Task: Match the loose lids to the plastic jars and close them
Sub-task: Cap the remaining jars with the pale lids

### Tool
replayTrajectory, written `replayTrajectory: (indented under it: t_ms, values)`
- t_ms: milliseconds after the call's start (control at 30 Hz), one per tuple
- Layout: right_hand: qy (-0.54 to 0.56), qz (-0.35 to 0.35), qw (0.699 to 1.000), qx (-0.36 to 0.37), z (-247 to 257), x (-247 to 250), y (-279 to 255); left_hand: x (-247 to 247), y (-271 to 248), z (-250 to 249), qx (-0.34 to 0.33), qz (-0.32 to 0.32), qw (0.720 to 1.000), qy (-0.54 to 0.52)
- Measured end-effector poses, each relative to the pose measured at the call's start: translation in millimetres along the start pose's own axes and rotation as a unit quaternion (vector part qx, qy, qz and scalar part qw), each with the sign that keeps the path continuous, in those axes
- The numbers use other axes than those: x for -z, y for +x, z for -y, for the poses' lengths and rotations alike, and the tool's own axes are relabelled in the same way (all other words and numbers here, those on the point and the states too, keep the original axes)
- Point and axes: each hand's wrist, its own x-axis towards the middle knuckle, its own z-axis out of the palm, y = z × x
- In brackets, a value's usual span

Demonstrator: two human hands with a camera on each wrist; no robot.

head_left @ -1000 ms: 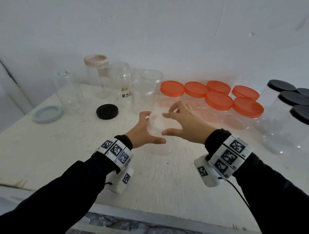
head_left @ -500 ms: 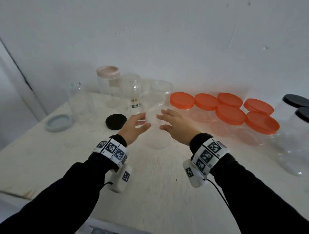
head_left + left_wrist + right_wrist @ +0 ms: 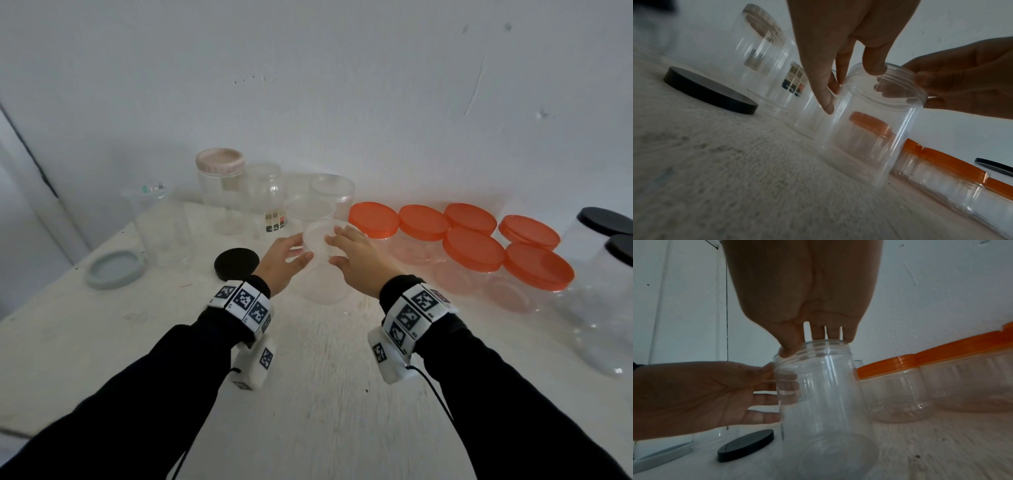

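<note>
An open clear plastic jar point(image 3: 325, 284) stands on the white table point(image 3: 308, 394), its threaded rim bare in the left wrist view point(image 3: 865, 146) and the right wrist view point(image 3: 824, 402). My left hand point(image 3: 303, 250) holds its neck from the left, thumb on the near side and fingers behind. From the right and above, my right hand point(image 3: 334, 250) pinches the rim. A loose black lid point(image 3: 236, 263) lies just left of the jar. Farther left lies a grey-blue lid point(image 3: 114, 269).
Several orange-lidded jars point(image 3: 472, 250) stand in rows at the right. Black-lidded jars point(image 3: 606, 222) are at the far right. Along the back wall stand a pink-lidded jar point(image 3: 219, 164), clear jars point(image 3: 270, 198) and a clear tumbler point(image 3: 161, 226).
Both hands have moved the clear jar away from me, toward the back row. It now stands level with the black lid. My view has tilted up.
</note>
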Motion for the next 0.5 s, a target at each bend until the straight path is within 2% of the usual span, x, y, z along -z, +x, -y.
replayTrajectory:
  t_ms: [267,400,500]
  values:
    - [0.003,-0.011,1.000,0.003,-0.7,0.5,0.6,7.4,1.7,-0.9,0.001,-0.003,1.000,0.031]
    - [0.002,-0.017,1.000,0.007,-1.5,-0.8,0.0,35.5,1.0,8.1,-0.025,-0.041,0.987,0.154]
    - [0.006,-0.018,1.000,0.006,-1.8,-2.4,0.5,64.7,4.8,24.2,-0.036,-0.023,0.955,0.295]
